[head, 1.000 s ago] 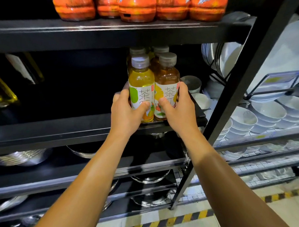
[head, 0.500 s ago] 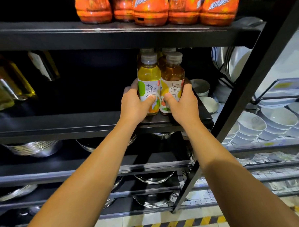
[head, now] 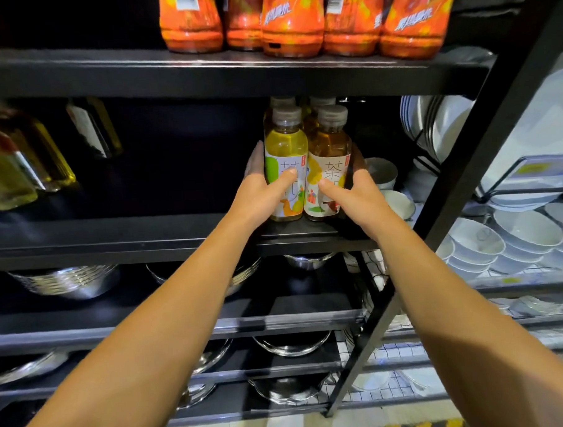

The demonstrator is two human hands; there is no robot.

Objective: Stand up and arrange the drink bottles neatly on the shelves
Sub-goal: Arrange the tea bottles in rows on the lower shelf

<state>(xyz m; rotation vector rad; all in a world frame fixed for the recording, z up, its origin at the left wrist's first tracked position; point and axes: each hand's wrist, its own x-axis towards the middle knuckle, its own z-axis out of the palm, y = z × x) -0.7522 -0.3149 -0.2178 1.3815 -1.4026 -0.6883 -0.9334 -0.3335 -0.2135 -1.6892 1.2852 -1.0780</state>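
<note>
Black metal shelf [head: 177,230] at chest height carries two clear plastic tea bottles with grey caps standing upright and touching near its right end, two more behind them. The left hand [head: 260,195] cups the yellow-green bottle [head: 286,168], thumb across its label; the right hand [head: 357,197] cups the amber bottle [head: 330,169] likewise, apparently squeezing the pair together to square the row. Orange drink bottles [head: 291,22] line the shelf above.
</note>
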